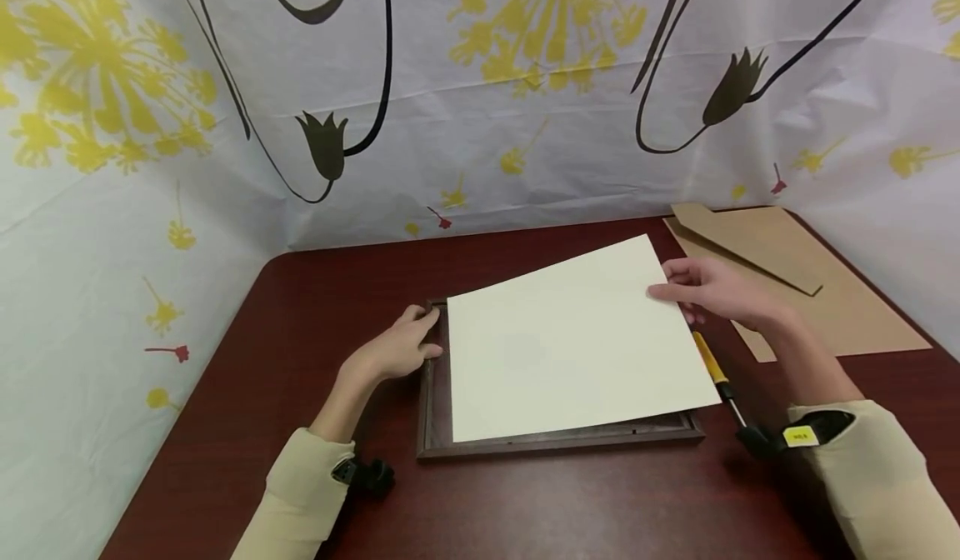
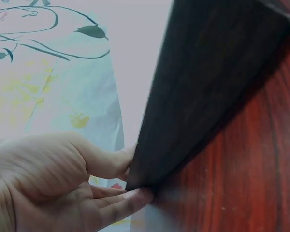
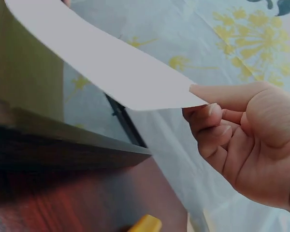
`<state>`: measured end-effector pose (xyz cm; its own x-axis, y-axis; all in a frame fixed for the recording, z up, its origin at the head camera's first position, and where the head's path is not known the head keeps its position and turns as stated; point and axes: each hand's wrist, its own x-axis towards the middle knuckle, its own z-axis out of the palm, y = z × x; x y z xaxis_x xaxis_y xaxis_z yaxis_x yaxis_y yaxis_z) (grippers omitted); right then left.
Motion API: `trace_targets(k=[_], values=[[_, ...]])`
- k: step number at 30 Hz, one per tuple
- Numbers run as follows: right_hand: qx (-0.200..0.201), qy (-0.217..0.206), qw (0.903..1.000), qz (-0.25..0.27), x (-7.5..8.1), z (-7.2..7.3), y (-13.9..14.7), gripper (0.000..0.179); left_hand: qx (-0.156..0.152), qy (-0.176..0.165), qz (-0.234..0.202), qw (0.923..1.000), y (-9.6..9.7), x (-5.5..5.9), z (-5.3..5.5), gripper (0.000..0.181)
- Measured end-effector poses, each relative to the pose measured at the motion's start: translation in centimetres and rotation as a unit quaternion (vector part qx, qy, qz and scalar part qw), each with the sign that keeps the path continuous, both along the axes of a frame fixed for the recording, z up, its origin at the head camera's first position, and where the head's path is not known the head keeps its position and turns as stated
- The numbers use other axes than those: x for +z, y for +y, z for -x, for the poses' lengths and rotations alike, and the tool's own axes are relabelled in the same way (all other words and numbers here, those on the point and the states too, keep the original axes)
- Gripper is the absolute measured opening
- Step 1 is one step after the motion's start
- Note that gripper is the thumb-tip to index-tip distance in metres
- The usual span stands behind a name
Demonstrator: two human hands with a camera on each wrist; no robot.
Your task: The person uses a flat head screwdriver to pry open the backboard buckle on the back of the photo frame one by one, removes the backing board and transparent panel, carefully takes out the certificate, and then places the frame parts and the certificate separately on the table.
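A dark wooden picture frame (image 1: 426, 410) lies on the table, its recess partly covered by a white sheet (image 1: 570, 343). My left hand (image 1: 396, 345) grips the frame's left side near the far corner, thumb over the edge and fingers outside. In the left wrist view, the frame's dark side (image 2: 198, 72) runs between thumb and fingertips. My right hand (image 1: 712, 289) pinches the sheet's right edge between thumb and fingers. That edge is raised above the frame, and the sheet (image 3: 121, 67) bends slightly in the right wrist view. The sheet's left end lies low inside the frame.
At the right, a brown backing board (image 1: 847, 302) with a fold-out stand (image 1: 750, 252) lies on the dark red table (image 1: 315, 318). A yellow-handled tool (image 1: 708, 358) with a metal shaft sits right beside the frame. A patterned white cloth (image 1: 465, 127) hangs behind and at the sides.
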<state>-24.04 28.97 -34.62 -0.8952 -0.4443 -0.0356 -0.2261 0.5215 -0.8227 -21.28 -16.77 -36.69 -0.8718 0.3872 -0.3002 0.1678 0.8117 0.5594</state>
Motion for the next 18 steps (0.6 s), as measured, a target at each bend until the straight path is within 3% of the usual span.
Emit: trace_targets(k=[5,10,16,18], values=[[-0.051,0.019,0.9966,0.063,0.6,-0.3,0.5,0.020,-0.009,0.007,0.024,0.9997,-0.1,0.4,-0.2,0.066],[-0.088,0.028,0.9837,0.154,1.3,-0.5,-0.2,0.009,-0.018,0.023,0.039,0.9988,-0.3,1.0,-0.5,0.065],[-0.071,-0.002,0.9484,0.309,2.8,-1.4,-0.6,0.013,-0.019,0.028,0.064,0.9974,0.0,1.5,-0.8,0.066],[-0.063,-0.010,0.9360,0.346,3.3,-1.7,-0.9,0.015,-0.014,0.043,0.067,0.9967,0.2,1.7,-0.9,0.063]])
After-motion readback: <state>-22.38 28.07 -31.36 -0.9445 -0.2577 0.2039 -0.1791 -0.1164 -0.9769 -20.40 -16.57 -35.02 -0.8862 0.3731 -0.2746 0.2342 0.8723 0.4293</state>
